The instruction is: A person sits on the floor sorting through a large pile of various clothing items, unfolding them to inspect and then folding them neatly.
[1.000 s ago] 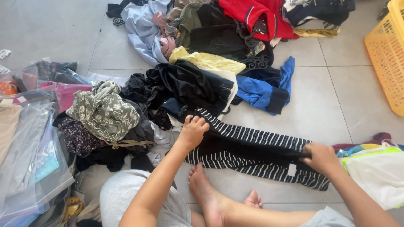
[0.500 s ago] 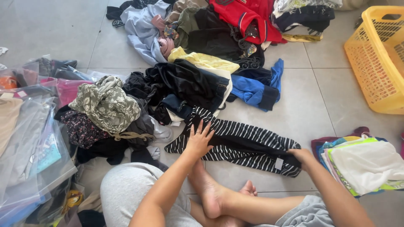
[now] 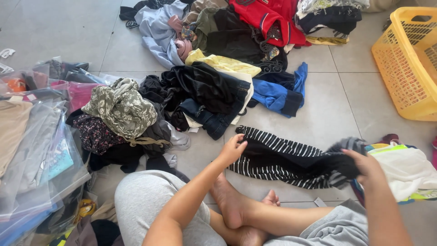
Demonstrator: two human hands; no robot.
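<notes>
My left hand (image 3: 232,149) rests flat, fingers loose, pinning one end of the black-and-white striped garment (image 3: 282,157) to the tiled floor (image 3: 327,105) before my crossed legs, while my right hand (image 3: 364,166) pinches and lifts the far end, keeping it taut.

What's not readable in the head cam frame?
- striped garment: right end lifted and blurred, bunched under the right hand.
- Bagged clothes: cut by the left edge, blurred by plastic.
- yellow basket: contents cut off by the right edge.
- left hand: fingertips press the stripes; grip unclear.
</notes>
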